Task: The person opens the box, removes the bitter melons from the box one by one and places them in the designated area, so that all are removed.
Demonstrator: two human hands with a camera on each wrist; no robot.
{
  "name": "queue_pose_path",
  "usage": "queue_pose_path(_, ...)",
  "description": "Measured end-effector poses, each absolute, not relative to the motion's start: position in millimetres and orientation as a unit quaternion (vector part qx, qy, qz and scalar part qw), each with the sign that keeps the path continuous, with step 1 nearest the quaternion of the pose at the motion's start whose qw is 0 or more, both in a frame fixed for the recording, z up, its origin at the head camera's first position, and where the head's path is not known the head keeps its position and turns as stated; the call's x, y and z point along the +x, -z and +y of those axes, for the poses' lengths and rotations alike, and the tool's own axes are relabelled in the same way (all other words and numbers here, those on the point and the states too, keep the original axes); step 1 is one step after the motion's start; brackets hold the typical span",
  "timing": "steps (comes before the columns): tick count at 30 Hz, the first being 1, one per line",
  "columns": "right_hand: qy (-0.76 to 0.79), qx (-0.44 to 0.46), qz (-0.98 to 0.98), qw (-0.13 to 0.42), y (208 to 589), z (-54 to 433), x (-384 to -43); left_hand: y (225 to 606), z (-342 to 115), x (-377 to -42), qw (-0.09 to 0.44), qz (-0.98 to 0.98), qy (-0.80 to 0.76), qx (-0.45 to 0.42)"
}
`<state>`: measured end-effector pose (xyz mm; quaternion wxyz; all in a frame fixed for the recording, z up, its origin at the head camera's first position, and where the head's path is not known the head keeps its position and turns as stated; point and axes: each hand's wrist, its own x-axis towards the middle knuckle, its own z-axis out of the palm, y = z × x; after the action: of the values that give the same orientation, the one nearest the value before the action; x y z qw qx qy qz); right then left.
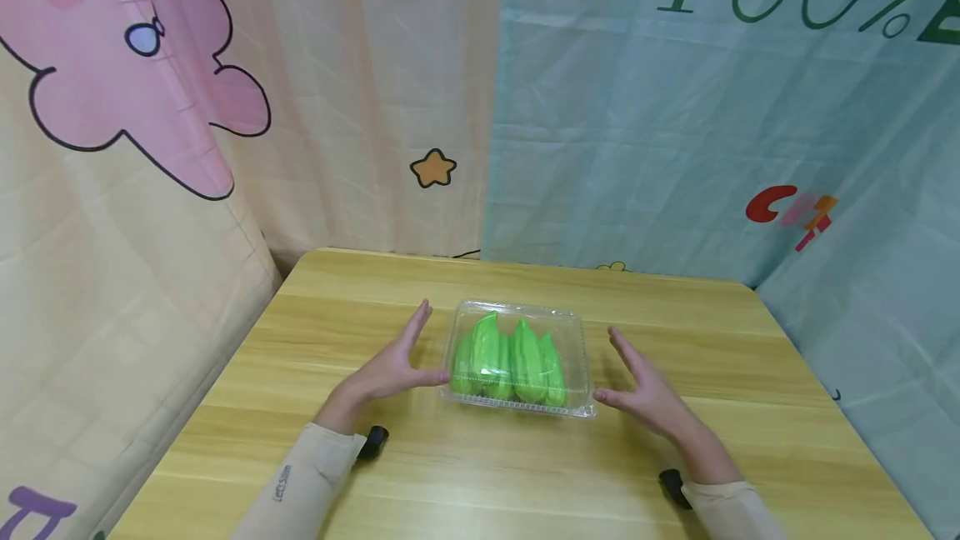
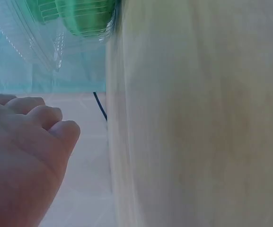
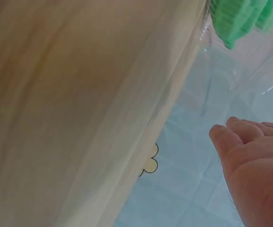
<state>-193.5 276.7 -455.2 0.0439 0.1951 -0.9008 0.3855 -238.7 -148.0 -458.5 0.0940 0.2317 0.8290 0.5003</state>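
Note:
A clear plastic clamshell box (image 1: 577, 357) stands on the table with its lid down. Inside it lie several bright green ridged vegetables (image 1: 528, 361), shaped like bitter melons, side by side. My left hand (image 1: 390, 369) is at the box's left side, fingers straight and thumb pointing at the front left corner; whether the thumb touches cannot be told. To the right, my right hand (image 1: 648, 390) is held with its fingers extended, a small gap from the box. Both wrist views show part of the box (image 2: 56, 47) and the green vegetables (image 3: 235, 19) beyond the fingers.
The box rests on a light wood-grain table (image 1: 495, 482). Printed curtains (image 1: 375, 107) hang behind the table and along both sides. Black wrist devices (image 1: 372, 443) sit under both forearms.

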Motion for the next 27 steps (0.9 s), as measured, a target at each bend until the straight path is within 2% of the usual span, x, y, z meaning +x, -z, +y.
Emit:
queue_pose_path(13, -0.378, 0.187, -0.906, -0.043, 458, 258, -193, 457, -135, -232, 0.139, 0.836, -0.471, 0.243)
queue_pose_path(18, -0.376, 0.191, -0.905, -0.059, 459, 253, -192, 458, -131, -229, 0.158, 0.84, -0.46, 0.242)
queue_pose_path(27, -0.367, 0.186, -0.91, -0.058, 460, 251, -191, 458, -127, -228, 0.148, 0.845, -0.443, 0.261)
